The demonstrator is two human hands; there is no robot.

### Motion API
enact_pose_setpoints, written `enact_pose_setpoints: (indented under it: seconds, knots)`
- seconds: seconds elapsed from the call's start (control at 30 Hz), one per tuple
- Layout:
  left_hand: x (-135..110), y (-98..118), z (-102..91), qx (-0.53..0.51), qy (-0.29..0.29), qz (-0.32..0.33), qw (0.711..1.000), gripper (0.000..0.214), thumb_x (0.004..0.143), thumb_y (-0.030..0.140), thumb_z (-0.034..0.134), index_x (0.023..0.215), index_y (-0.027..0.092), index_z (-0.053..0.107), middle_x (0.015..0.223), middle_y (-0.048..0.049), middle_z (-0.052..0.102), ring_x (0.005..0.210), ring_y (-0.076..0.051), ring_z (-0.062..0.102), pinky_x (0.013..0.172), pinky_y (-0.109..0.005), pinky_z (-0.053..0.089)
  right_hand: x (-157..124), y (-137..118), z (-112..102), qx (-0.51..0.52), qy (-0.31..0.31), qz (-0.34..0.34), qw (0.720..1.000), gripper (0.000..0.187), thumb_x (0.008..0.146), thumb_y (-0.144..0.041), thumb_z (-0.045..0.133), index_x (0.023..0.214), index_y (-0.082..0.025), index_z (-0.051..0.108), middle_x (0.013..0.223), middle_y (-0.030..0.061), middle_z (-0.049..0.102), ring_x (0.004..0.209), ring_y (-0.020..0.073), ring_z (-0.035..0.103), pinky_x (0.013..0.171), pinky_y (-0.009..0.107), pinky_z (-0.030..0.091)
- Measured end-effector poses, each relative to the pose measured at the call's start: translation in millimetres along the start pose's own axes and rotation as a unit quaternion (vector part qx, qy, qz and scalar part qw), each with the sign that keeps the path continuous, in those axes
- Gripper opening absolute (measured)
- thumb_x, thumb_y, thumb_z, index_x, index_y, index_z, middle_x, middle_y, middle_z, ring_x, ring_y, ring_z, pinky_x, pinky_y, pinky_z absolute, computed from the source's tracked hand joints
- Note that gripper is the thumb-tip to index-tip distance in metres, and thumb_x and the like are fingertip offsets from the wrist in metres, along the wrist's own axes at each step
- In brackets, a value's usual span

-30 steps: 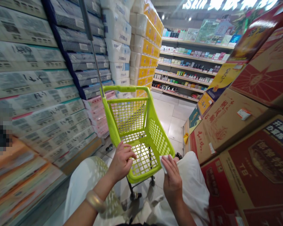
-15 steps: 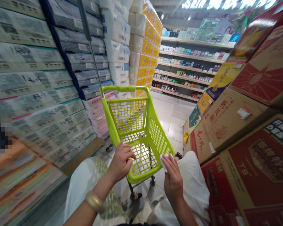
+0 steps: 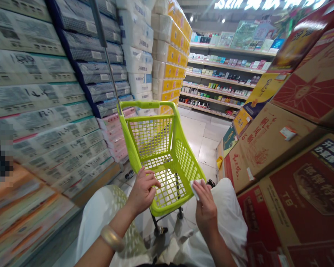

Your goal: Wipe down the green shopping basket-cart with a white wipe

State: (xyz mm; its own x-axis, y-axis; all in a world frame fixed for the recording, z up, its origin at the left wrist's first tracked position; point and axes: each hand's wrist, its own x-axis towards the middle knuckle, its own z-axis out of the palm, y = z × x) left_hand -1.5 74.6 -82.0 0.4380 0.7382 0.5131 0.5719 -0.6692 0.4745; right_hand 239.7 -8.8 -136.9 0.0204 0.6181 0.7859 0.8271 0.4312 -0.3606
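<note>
A lime-green shopping cart [image 3: 180, 154] with a grid basket stands between my knees, holding nothing that I can see. My left hand [image 3: 143, 189], a gold bangle on its wrist, is closed over the basket's near left rim. A folded white cloth or tissue [image 3: 195, 189] lies under the fingers of my right hand [image 3: 206, 200], which press it against the near right corner of the rim. From the cart's far left handle corner rises a thin metal pole [image 3: 111, 70] with a grey upper sleeve.
Stacked packs of paper goods [image 3: 36, 66] line the left side, with yellow-and-white packs [image 3: 169, 55] farther back. On the right, cardboard cartons [image 3: 272, 137] are piled close to my knee. Shelves of small boxes and bottles [image 3: 222, 70] stand beyond the tiled floor [image 3: 195, 124].
My right hand has slid slightly to the right along the rim with the white cloth. My left hand and the cart stay where they were.
</note>
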Motion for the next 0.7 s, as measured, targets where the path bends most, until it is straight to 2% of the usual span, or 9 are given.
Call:
enact_pose_setpoints:
  seconds: [0.13,0.2,0.27,0.37,0.43,0.5,0.57,0.63,0.7]
  knots:
    - [0,0,-1.5,0.0,-0.001,0.002,1.0,0.03,0.071,0.007,0.041,0.07,0.023,0.067,0.07,-0.0013,0.062,0.1,-0.024,0.055,0.112,-0.057,0.027,-4,-41,11,0.046,-0.075,-0.088,0.992,0.053,0.088,-0.003,0.037,0.135,-0.021,0.055,0.127,0.0058,0.067,0.134,0.0209,0.048,0.111,0.043,0.043]
    - [0,0,-3.2,0.004,-0.004,0.003,1.0,0.03,0.071,0.007,0.042,0.07,0.023,0.067,0.07,-0.0012,0.062,0.1,-0.023,0.055,0.112,-0.056,0.027,-2,-45,11,0.055,-0.088,-0.106,0.989,0.053,0.089,-0.003,0.038,0.135,-0.022,0.054,0.127,0.0051,0.067,0.134,0.02,0.049,0.111,0.042,0.042]
    - [-1,0,-4.1,0.008,-0.007,0.005,1.0,0.031,0.07,0.006,0.042,0.07,0.023,0.067,0.07,-0.0011,0.062,0.101,-0.024,0.055,0.111,-0.057,0.027,0,-30,6,0.042,-0.064,-0.075,0.994,0.053,0.09,-0.003,0.036,0.135,-0.023,0.054,0.127,0.0056,0.067,0.133,0.0204,0.049,0.111,0.044,0.042]
    - [-1,0,-3.1,0.009,-0.008,0.006,1.0,0.031,0.069,0.005,0.041,0.07,0.023,0.067,0.07,-0.0011,0.062,0.101,-0.024,0.055,0.111,-0.057,0.028,2,3,-1,0.003,0.003,-0.004,1.0,0.053,0.091,-0.003,0.035,0.135,-0.023,0.055,0.126,0.0072,0.067,0.133,0.0225,0.049,0.111,0.051,0.041]
    - [-1,0,-1.7,0.005,-0.005,0.004,1.0,0.031,0.07,0.005,0.041,0.07,0.023,0.067,0.07,-0.0013,0.062,0.1,-0.024,0.055,0.111,-0.057,0.028,1,9,-1,-0.011,0.022,0.007,1.0,0.053,0.091,-0.004,0.034,0.136,-0.022,0.054,0.127,0.0079,0.066,0.134,0.0235,0.049,0.111,0.053,0.04]
    - [0,0,-0.8,0.001,-0.002,0.002,1.0,0.031,0.07,0.006,0.041,0.07,0.023,0.067,0.07,-0.0014,0.062,0.1,-0.024,0.055,0.11,-0.058,0.027,-3,-5,4,-0.004,0.011,-0.012,1.0,0.053,0.09,-0.004,0.034,0.136,-0.021,0.054,0.127,0.0086,0.066,0.135,0.0238,0.047,0.111,0.052,0.041]
    - [0,1,-1.1,0.0,-0.001,0.003,1.0,0.031,0.07,0.006,0.041,0.071,0.023,0.067,0.07,-0.0014,0.062,0.101,-0.024,0.055,0.111,-0.058,0.027,-6,-32,12,0.022,-0.031,-0.036,0.999,0.052,0.09,-0.005,0.035,0.135,-0.021,0.055,0.126,0.0083,0.067,0.134,0.0234,0.048,0.11,0.049,0.042]
    - [0,1,-2.3,0.002,-0.001,0.005,1.0,0.03,0.071,0.006,0.042,0.07,0.023,0.067,0.07,-0.0013,0.063,0.101,-0.024,0.055,0.111,-0.057,0.027,-8,-54,18,0.057,-0.082,-0.089,0.991,0.048,0.091,-0.008,0.038,0.133,-0.022,0.057,0.124,0.0067,0.068,0.133,0.0221,0.05,0.109,0.045,0.044]
    - [-1,1,-3.4,0.004,-0.002,0.004,1.0,0.03,0.071,0.007,0.042,0.071,0.023,0.067,0.07,-0.0013,0.063,0.1,-0.023,0.055,0.111,-0.056,0.028,-6,-57,17,0.064,-0.101,-0.11,0.987,0.047,0.091,-0.008,0.038,0.133,-0.023,0.056,0.125,0.0062,0.068,0.132,0.0213,0.051,0.109,0.043,0.045]
